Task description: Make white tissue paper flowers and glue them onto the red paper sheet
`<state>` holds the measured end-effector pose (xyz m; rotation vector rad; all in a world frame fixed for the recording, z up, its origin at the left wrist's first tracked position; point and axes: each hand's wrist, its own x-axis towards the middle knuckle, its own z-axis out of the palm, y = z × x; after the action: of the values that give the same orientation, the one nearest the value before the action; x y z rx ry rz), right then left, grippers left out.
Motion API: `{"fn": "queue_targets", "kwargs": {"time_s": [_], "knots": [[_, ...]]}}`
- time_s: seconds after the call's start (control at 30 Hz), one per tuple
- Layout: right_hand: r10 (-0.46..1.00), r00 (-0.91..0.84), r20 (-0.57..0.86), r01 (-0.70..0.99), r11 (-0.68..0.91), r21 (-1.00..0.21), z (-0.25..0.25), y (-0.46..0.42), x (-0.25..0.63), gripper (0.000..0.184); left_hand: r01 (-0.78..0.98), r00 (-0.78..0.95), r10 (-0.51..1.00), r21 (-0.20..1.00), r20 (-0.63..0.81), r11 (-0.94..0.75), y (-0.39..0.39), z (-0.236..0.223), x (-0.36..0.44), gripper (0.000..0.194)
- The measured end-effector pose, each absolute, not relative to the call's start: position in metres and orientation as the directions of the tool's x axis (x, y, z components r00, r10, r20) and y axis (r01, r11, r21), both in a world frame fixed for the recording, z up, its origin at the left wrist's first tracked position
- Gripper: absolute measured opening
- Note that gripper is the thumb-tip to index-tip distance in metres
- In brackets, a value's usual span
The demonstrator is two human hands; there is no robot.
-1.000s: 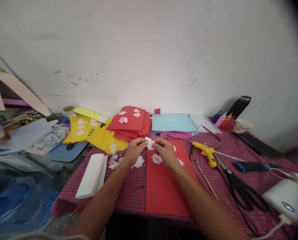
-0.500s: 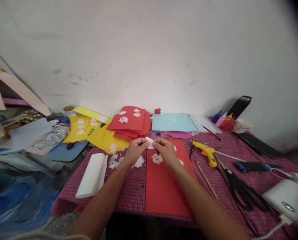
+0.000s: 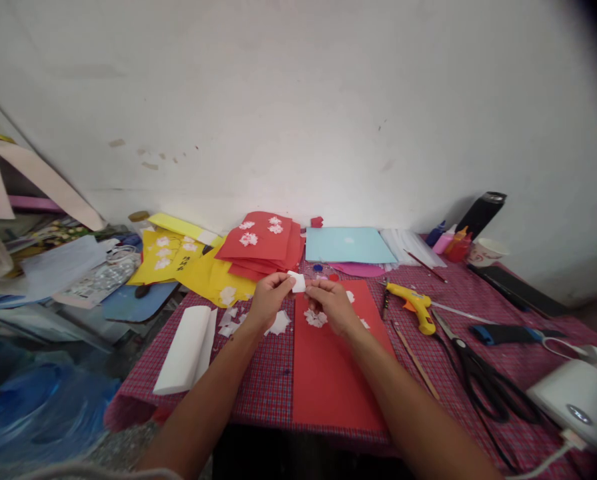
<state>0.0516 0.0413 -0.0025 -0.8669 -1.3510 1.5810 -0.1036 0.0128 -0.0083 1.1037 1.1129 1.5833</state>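
Observation:
A small folded piece of white paper point(image 3: 297, 283) is held up between my hands, above the top edge of a red sheet point(image 3: 335, 387). My left hand point(image 3: 268, 301) pinches its left side between thumb and fingers. The closed fingertips of my right hand point(image 3: 334, 308) meet its right edge. Beneath the right hand, white paper flowers point(image 3: 315, 319) lie on the red sheet, partly covered by the hand. Cut white paper pieces point(image 3: 279, 323) rest on the checked cloth beside my left wrist, with smaller scraps point(image 3: 229, 325) further left.
Folded white paper point(image 3: 181, 353) lies at the table's left. Red cards point(image 3: 258, 243), yellow cards point(image 3: 165, 253) and blue paper point(image 3: 348, 245) line the back. To the right are a yellow glue gun point(image 3: 412, 303), black scissors point(image 3: 483, 380), a wooden stick point(image 3: 418, 363) and a cutter point(image 3: 503, 333).
The white paper piece has shifted slightly left and shows more of its face. My right fingers have drawn back to its right edge; the left hand keeps its pinch.

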Motion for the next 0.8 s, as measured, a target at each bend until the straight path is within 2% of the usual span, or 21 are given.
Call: {"fn": "queue_targets", "kwargs": {"time_s": [0.53,0.8], "knots": [[0.910,-0.413,0.034,-0.170,-0.040,-0.985,-0.0053,0.0386,0.0494,0.022,-0.164,-0.215,0.964,0.967,0.157,-0.194,0.0134,-0.0120,-0.1038,0.024],[0.946,-0.300,0.122,-0.246,0.047,-0.968,-0.0015,0.0398,0.0510,0.016,0.012,-0.199,0.953,0.973,0.230,-0.232,0.0089,-0.0063,-0.1022,0.024]]}}
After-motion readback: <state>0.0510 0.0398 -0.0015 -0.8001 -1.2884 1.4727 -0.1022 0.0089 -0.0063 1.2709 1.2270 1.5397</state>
